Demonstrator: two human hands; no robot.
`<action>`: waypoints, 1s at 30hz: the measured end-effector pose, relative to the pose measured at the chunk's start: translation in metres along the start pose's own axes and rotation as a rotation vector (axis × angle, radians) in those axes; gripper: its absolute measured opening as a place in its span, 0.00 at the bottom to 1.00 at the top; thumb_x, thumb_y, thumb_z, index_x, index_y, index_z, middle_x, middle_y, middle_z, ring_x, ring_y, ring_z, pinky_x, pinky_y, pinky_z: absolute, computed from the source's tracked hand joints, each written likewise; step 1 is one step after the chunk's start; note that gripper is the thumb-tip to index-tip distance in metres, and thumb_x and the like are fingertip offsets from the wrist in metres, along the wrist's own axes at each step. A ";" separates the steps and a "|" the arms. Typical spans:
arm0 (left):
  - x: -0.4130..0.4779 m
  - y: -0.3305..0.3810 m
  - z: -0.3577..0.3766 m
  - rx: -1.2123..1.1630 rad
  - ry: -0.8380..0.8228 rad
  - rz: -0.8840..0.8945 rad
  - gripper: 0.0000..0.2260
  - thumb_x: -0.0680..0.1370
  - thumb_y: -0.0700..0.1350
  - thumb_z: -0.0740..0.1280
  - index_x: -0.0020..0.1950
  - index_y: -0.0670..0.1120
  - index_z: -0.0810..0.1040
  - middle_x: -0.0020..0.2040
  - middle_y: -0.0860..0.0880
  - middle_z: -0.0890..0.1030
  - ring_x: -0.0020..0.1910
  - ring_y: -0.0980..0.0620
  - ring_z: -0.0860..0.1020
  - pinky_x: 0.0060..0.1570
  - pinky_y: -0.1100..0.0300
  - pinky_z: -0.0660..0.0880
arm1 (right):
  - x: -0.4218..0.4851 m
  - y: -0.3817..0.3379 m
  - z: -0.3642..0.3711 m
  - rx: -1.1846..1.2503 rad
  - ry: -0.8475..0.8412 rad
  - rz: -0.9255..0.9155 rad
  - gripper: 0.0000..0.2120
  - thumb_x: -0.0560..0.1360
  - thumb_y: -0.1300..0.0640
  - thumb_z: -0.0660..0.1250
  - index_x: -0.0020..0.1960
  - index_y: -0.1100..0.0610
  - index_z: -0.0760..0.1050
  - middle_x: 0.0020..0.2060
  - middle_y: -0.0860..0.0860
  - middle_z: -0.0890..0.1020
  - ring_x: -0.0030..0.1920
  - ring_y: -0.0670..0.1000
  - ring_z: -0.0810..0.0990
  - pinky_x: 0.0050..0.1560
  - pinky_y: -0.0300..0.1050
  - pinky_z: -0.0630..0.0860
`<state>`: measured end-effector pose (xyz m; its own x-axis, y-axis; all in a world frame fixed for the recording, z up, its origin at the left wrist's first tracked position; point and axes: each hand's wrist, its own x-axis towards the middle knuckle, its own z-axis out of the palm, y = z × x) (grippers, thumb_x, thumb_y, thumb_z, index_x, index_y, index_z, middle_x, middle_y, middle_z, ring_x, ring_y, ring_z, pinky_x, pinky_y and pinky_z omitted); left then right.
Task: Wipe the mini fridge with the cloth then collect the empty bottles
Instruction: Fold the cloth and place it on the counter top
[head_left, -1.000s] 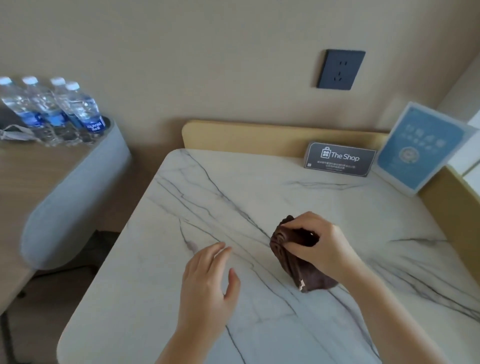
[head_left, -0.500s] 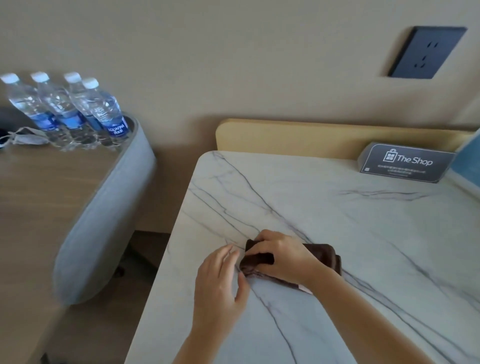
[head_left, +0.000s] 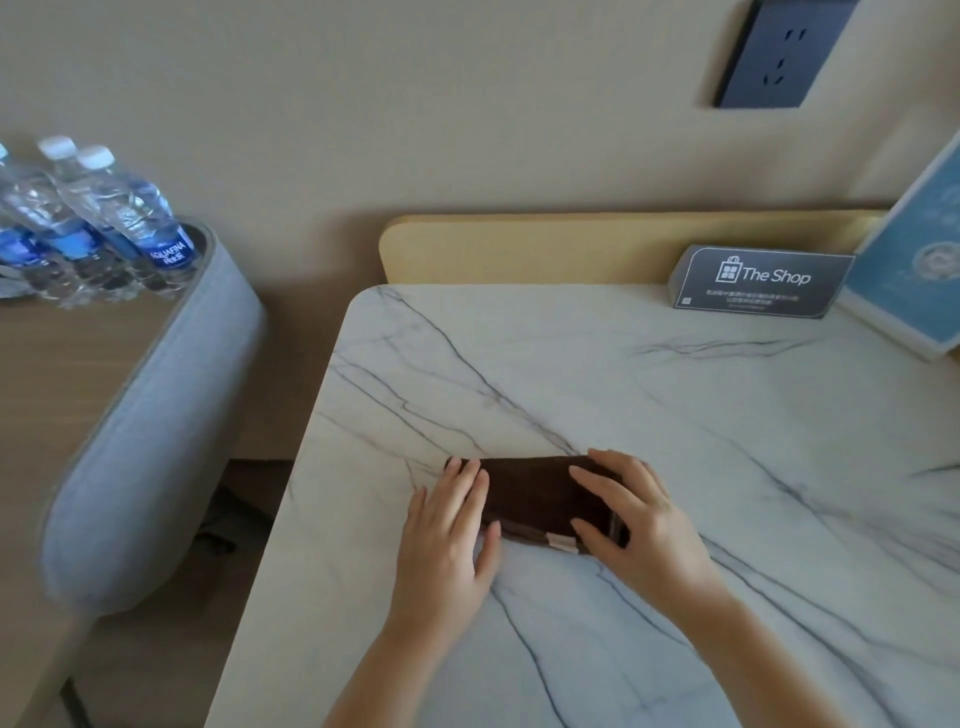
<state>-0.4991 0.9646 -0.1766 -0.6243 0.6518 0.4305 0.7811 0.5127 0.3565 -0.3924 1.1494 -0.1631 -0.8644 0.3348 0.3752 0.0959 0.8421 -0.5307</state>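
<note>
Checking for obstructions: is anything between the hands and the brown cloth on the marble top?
Nothing visible. The left hand and right hand both lie flat on the folded brown cloth on the marble top.

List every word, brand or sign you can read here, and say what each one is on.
"The Shop": on the dark sign at the back of the marble top, beside a shopping-bag icon.
"AQUAFINA": on the blue label of the nearest water bottle.
Small print under "The Shop": too small to read.
Blue card at right: print and round emblem too blurred to read.

Soft even light, blurred warped edges
</note>
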 end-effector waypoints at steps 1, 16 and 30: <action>-0.001 0.002 0.002 0.004 -0.004 0.003 0.19 0.75 0.47 0.60 0.63 0.40 0.75 0.65 0.44 0.74 0.67 0.48 0.68 0.58 0.44 0.72 | -0.007 0.000 0.000 -0.020 0.022 -0.014 0.20 0.69 0.52 0.67 0.60 0.55 0.76 0.59 0.55 0.76 0.60 0.53 0.72 0.53 0.53 0.77; -0.012 0.018 0.021 0.168 -0.027 -0.019 0.22 0.75 0.48 0.58 0.66 0.40 0.72 0.68 0.43 0.71 0.68 0.49 0.65 0.60 0.47 0.67 | -0.019 0.018 0.015 -0.212 0.016 -0.115 0.23 0.79 0.44 0.50 0.55 0.53 0.80 0.60 0.55 0.78 0.61 0.58 0.76 0.53 0.58 0.75; 0.054 -0.031 0.034 0.191 -0.048 -0.026 0.21 0.75 0.50 0.57 0.63 0.41 0.75 0.65 0.45 0.74 0.64 0.48 0.73 0.56 0.47 0.72 | 0.060 0.033 0.047 -0.219 0.094 -0.132 0.28 0.79 0.41 0.46 0.52 0.54 0.81 0.57 0.56 0.80 0.57 0.60 0.78 0.49 0.60 0.76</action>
<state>-0.5571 1.0029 -0.1927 -0.6468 0.6606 0.3811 0.7554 0.6235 0.2014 -0.4647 1.1773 -0.1933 -0.8277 0.2451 0.5048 0.0985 0.9491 -0.2993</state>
